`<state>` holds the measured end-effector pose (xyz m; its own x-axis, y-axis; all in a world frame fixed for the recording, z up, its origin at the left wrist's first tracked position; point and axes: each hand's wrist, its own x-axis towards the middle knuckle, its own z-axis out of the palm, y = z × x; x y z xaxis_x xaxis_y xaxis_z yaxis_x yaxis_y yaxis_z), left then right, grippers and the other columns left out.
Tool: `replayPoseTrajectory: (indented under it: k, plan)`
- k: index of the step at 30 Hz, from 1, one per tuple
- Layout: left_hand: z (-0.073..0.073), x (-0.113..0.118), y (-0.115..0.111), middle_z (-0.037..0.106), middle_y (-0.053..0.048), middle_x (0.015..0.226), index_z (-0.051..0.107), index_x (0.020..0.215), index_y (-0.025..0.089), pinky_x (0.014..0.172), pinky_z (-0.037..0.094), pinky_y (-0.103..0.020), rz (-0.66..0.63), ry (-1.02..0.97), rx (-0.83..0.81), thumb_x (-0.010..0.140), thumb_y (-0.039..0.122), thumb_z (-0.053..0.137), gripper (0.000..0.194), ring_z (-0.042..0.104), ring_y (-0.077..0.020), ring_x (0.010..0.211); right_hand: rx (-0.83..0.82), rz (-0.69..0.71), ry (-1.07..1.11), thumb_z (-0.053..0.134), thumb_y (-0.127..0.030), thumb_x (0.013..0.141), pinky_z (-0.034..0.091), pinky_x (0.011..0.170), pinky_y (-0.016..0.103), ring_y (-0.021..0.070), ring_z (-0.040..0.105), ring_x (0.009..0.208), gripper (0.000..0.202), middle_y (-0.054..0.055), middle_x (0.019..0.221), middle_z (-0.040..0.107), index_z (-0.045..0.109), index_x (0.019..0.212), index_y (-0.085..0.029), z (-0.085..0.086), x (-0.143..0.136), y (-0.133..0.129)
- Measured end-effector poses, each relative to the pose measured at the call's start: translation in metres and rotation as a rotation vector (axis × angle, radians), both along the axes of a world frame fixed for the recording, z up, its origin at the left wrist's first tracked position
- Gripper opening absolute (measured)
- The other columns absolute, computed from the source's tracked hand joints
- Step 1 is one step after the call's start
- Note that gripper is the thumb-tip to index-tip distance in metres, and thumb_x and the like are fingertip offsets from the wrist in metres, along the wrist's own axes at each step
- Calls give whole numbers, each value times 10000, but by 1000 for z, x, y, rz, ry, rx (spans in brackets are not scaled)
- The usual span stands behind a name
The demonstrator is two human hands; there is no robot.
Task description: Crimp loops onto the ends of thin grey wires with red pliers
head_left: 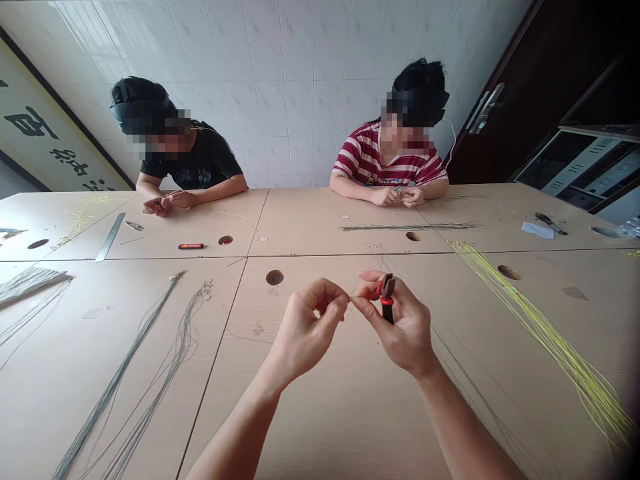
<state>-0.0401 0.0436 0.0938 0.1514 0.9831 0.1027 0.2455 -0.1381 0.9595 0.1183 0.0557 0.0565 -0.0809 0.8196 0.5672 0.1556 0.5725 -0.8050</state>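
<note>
My left hand is closed in a pinch, thumb against forefinger, on the end of a thin cord. Its tip meets the fingertips of my right hand, which pinch the same small spot. Also in my right hand is a pair of pliers with red and black handles, held upright in the fingers with the jaws pointing up. My fingertips hide most of the cord's end, so I cannot make out any fitting on it. Both hands are above the table.
Grey cord bundles lie left, a yellow bundle right, and thin strands beside my right arm. Two co-workers sit opposite, a black sleeve and a striped shirt. A ruler and cable holes are also there.
</note>
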Motion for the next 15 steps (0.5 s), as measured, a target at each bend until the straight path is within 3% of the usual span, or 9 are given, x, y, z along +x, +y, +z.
replayPoseTrajectory:
  k: [15]
  plan:
    - [-4,-1,0,569,9,682,571,767,185,541,375,-224,-29,-19,52,918,286,522,188,466,-108,635,-11,-43,-27,622,-238,897,540,693,292,130,607,703,262,-25,770,635,589,1153,-286,0,0,0]
